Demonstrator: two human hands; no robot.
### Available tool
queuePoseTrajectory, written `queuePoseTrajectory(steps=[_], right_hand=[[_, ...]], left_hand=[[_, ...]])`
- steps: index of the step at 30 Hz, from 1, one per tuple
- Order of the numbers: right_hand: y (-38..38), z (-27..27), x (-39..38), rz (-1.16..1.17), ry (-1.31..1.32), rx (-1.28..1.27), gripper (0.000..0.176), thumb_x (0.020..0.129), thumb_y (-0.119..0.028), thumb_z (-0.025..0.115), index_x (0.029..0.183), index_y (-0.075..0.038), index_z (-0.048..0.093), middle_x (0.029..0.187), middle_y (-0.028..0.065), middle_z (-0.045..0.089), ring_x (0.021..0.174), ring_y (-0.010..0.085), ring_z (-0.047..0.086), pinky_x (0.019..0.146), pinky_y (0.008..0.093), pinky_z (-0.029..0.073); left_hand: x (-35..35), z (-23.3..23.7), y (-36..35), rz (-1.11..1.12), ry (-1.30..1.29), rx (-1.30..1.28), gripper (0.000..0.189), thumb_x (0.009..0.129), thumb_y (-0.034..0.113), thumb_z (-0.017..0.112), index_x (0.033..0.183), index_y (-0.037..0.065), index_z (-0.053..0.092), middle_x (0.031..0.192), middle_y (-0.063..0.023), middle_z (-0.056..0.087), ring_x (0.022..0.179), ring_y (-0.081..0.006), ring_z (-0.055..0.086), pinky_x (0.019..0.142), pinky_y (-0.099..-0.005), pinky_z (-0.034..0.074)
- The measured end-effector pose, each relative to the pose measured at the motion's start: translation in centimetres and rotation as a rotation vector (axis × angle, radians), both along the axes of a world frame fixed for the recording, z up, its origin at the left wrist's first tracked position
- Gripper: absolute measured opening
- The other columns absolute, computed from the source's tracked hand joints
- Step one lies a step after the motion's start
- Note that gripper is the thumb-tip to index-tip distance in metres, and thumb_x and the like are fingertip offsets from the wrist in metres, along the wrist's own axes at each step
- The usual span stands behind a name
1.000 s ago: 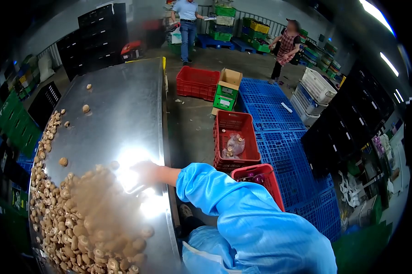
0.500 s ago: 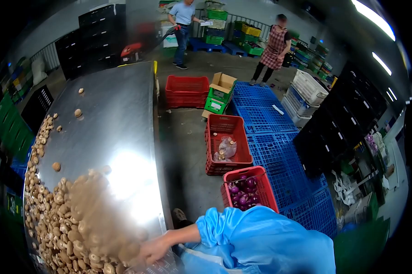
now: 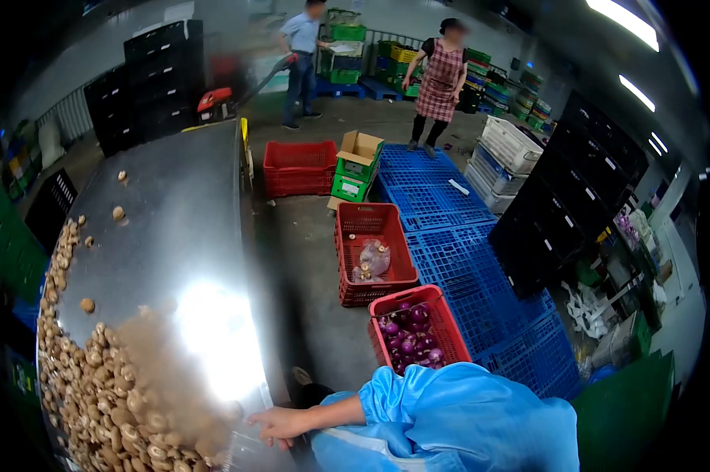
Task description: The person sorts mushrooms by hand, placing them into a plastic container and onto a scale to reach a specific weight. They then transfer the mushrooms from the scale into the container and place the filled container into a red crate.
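Note:
My right hand (image 3: 280, 425), coming from a blue sleeve (image 3: 449, 409), is over the near edge of the metal table (image 3: 158, 189). Its fingers are apart and hold nothing I can see. Left of it spreads a large heap of brown mushrooms (image 3: 107, 385), partly smeared by a blur on the lens. Something clear, perhaps a plastic bag (image 3: 241, 456), shows faintly below the fingers. My left hand is out of view.
Right of the table stand a red crate of purple onions (image 3: 410, 338), a red crate (image 3: 377, 236) holding a plastic bag, and blue pallets (image 3: 457, 252). Black crates (image 3: 571, 197) are stacked further right. Two people (image 3: 441, 79) stand at the back.
My right hand has lifted off the clear plastic at the table's edge, and its fingers have spread. The view has shifted slightly. The person in the checked apron has turned.

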State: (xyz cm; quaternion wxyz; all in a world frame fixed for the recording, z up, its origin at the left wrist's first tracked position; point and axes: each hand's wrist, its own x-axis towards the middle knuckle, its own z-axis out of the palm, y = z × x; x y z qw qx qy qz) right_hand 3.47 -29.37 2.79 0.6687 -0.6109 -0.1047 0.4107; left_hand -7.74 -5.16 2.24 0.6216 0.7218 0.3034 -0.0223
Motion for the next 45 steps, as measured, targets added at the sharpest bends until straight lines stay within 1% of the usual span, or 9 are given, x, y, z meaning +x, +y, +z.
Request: queuePoseTrajectory(steps=[2, 3, 4, 5, 19, 28, 31, 36, 45], right_hand=[[-0.3, 2.5, -1.5, -0.109, -0.093, -0.08, 0.036, 0.096, -0.014, 0.045, 0.129, 0.001, 0.047, 0.075, 0.0124, 0.068, 0.048, 0.0183, 0.064, 0.041, 0.0293, 0.051], [-0.5, 1.5, -1.4, -0.129, -0.103, -0.116, 0.038, 0.094, -0.009, 0.047, 0.132, -0.002, 0.048, 0.074, 0.0108, 0.066, 0.047, 0.0171, 0.063, 0.042, 0.0299, 0.051], [-0.5, 0.5, -1.6, -0.15, -0.112, -0.152, 0.042, 0.092, -0.005, 0.05, 0.135, -0.005, 0.049, 0.072, 0.0092, 0.065, 0.047, 0.0159, 0.061, 0.042, 0.0305, 0.051], [-0.6, -0.4, -1.8, -0.169, -0.121, -0.188, 0.047, 0.09, -0.001, 0.052, 0.137, -0.008, 0.05, 0.07, 0.0076, 0.064, 0.047, 0.0147, 0.059, 0.042, 0.0311, 0.051], [2.9, 0.0, -0.8, 0.08, -0.035, -0.479, 0.035, 0.096, -0.005, 0.043, 0.13, 0.002, 0.05, 0.077, 0.0105, 0.067, 0.045, 0.0121, 0.056, 0.039, 0.0272, 0.045], [9.7, -3.5, 6.2, -0.172, -0.107, -0.378, 0.026, 0.1, -0.004, 0.037, 0.116, 0.008, 0.054, 0.079, 0.0152, 0.066, 0.042, 0.0164, 0.055, 0.037, 0.0322, 0.044], [11.8, -5.5, 9.5, -0.229, -0.062, -0.347, 0.025, 0.099, -0.001, 0.039, 0.09, 0.011, 0.059, 0.07, 0.0155, 0.064, 0.041, 0.0191, 0.057, 0.035, 0.0345, 0.044], [12.2, -5.6, 9.5, -0.264, -0.046, -0.313, 0.022, 0.1, -0.002, 0.039, 0.094, 0.011, 0.055, 0.058, 0.0133, 0.058, 0.041, 0.0206, 0.057, 0.035, 0.034, 0.045], [10.0, -5.1, 7.3, -0.234, -0.021, -0.186, 0.028, 0.106, -0.017, 0.038, 0.102, 0.006, 0.056, 0.057, 0.0112, 0.057, 0.04, 0.0169, 0.054, 0.037, 0.0301, 0.046]], left_hand=[[-2.8, -4.1, 1.2, -0.177, -0.1, 0.263, 0.044, 0.101, 0.037, 0.051, 0.131, 0.006, 0.056, 0.114, -0.0142, 0.062, 0.093, -0.0259, 0.065, 0.067, -0.0354, 0.056], [-2.3, -0.2, -1.5, 0.169, 0.09, -0.322, 0.053, 0.098, 0.042, 0.056, 0.136, 0.006, 0.054, 0.124, -0.0204, 0.062, 0.104, -0.0299, 0.062, 0.093, -0.0485, 0.05], [-2.7, -4.5, -0.2, 0.208, -0.063, -0.511, 0.026, 0.095, 0.022, 0.063, 0.114, 0.005, 0.058, 0.099, -0.0157, 0.068, 0.075, -0.0229, 0.067, 0.057, -0.0307, 0.055], [-2.4, 0.5, -3.3, 0.24, 0.044, -0.493, 0.029, 0.1, 0.028, 0.058, 0.119, 0.007, 0.055, 0.098, -0.0129, 0.069, 0.06, -0.0153, 0.062, 0.043, -0.0234, 0.048], [-7.6, -1.4, -1.5, 0.362, 0.202, -0.897, 0.039, 0.098, 0.009, 0.052, 0.132, -0.006, 0.04, 0.102, -0.0245, 0.067, 0.054, -0.0216, 0.065, 0.043, -0.0271, 0.053], [3.0, -4.8, 2.9, 0.424, 0.117, -0.537, 0.036, 0.094, 0.005, 0.051, 0.128, -0.005, 0.043, 0.092, -0.0167, 0.067, 0.047, -0.0138, 0.051, 0.034, -0.0235, 0.034], [6.6, -4.5, 3.3, 0.468, 0.055, -0.5, 0.026, 0.094, 0.002, 0.048, 0.119, -0.002, 0.051, 0.088, -0.0144, 0.067, 0.047, -0.0133, 0.051, 0.034, -0.0234, 0.032], [8.8, -2.9, 2.6, 0.633, 0.077, -0.437, 0.02, 0.096, -0.003, 0.04, 0.103, -0.001, 0.058, 0.072, -0.0093, 0.06, 0.041, -0.0118, 0.046, 0.032, -0.025, 0.025], [5.7, -4.8, 1.1, 0.569, -0.012, -0.46, 0.021, 0.099, 0.0, 0.039, 0.117, 0.002, 0.05, 0.081, -0.0139, 0.063, 0.045, -0.0156, 0.052, 0.032, -0.0239, 0.035]])
